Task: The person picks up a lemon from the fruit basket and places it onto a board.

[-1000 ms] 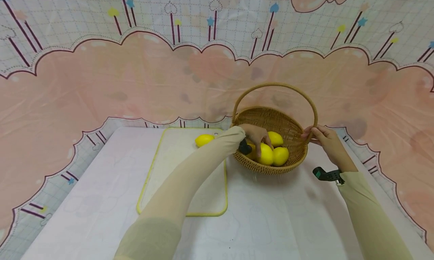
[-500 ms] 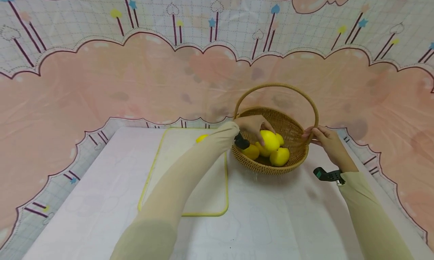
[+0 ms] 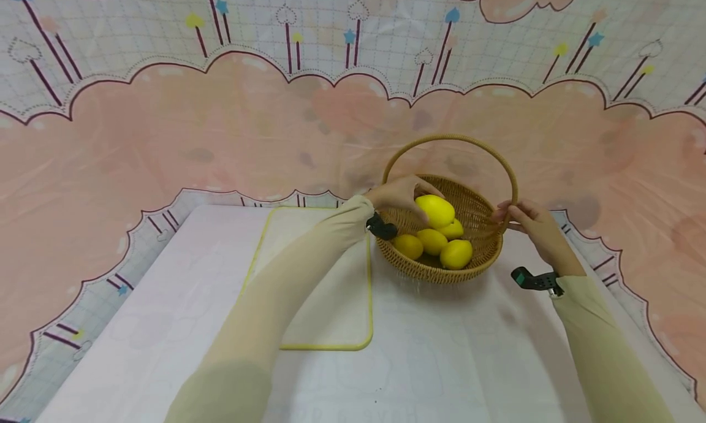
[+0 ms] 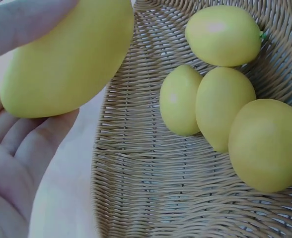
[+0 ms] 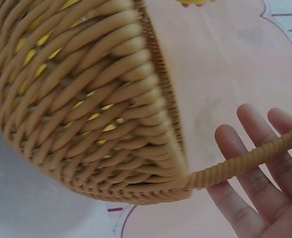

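In the head view my left hand [image 3: 398,196] grips a yellow lemon [image 3: 436,211] above the wicker basket [image 3: 441,276]. The left wrist view shows that lemon [image 4: 69,62] between thumb and fingers [image 4: 41,144], with several lemons [image 4: 267,145] lying lower in the basket [image 4: 131,198]. At the basket's right side, my right hand [image 3: 537,227] holds the foot of the arched handle [image 3: 449,137]. In the right wrist view the handle [image 5: 245,161] lies across the fingers of that hand [image 5: 265,183], beside the woven wall [image 5: 86,99].
A white cutting board with a yellow edge [image 3: 331,288] lies left of the basket, partly under my left arm. The white table [image 3: 430,362] meets a pink patterned cloth [image 3: 248,135] behind the basket.
My left hand has lifted the lemon from among the others, up and slightly left. The lemon seen on the board earlier is now hidden from view. My right hand stays at the handle.
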{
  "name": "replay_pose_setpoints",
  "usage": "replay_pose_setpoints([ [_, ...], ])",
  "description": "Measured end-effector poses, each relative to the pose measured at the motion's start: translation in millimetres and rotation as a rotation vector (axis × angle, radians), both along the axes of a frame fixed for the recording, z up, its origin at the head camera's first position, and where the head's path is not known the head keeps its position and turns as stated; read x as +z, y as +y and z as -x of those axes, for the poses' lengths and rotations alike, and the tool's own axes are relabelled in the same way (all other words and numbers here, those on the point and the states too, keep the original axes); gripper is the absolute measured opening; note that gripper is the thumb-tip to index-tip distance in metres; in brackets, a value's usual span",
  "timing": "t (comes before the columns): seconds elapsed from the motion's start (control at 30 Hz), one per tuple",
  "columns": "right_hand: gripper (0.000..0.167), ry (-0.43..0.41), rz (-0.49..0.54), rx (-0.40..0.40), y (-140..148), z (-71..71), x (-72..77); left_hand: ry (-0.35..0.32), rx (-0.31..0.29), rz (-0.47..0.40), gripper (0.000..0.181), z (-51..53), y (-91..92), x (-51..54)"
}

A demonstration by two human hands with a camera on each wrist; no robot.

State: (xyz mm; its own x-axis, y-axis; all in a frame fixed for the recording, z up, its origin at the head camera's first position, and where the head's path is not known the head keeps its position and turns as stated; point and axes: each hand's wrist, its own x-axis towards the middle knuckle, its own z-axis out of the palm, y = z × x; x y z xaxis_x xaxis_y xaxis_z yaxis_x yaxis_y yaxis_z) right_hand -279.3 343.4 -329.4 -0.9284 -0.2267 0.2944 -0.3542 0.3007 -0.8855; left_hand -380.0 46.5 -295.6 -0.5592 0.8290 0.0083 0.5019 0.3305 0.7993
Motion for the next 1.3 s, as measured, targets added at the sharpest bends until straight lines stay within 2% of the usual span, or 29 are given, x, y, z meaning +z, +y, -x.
replay_pose_setpoints([
  [0.07, 0.022, -0.001, 0.025, 0.012, 0.1, -0.2, 3.9, -0.018, 0.012, -0.011, 0.061, -1.2, -3.4, 0.5],
  [0.2, 0.022, 0.015, 0.055, 0.036, 0.1, 0.3, 12.3, -0.002, 0.043, -0.041, 0.063, -2.8, -11.6, 0.4],
  [0.27, 0.023, 0.024, 0.035, 0.018, -0.6, 0.7, 15.8, 0.007, 0.059, -0.061, 0.063, -4.0, -16.4, 0.1],
  [0.37, 0.026, 0.035, 0.001, -0.030, -2.6, 1.7, 18.3, -0.014, 0.076, -0.100, 0.063, -6.4, -25.0, -1.5],
  [0.53, 0.030, 0.053, 0.013, -0.090, -6.0, 3.1, 14.7, -0.049, 0.118, -0.181, 0.063, -11.7, -42.6, -7.9],
  [0.67, 0.032, 0.062, 0.028, -0.092, -6.5, 3.0, 10.7, -0.073, 0.156, -0.251, 0.061, -17.5, -60.9, -15.2],
  [0.83, 0.029, 0.054, 0.046, -0.075, -6.4, 2.7, 9.0, -0.113, 0.214, -0.293, 0.061, -25.8, -88.0, -26.0],
  [1.03, 0.024, 0.040, 0.113, -0.021, -5.4, 2.4, 8.9, -0.098, 0.305, -0.298, 0.062, -34.9, -118.1, -40.4],
  [1.13, 0.024, 0.044, 0.093, -0.044, -4.8, 2.5, 9.0, -0.103, 0.356, -0.276, 0.063, -39.9, -131.9, -48.2],
  [1.3, 0.025, 0.053, 0.036, -0.087, -4.7, 1.9, 10.5, -0.113, 0.405, -0.291, 0.065, -45.7, -150.4, -65.5],
])
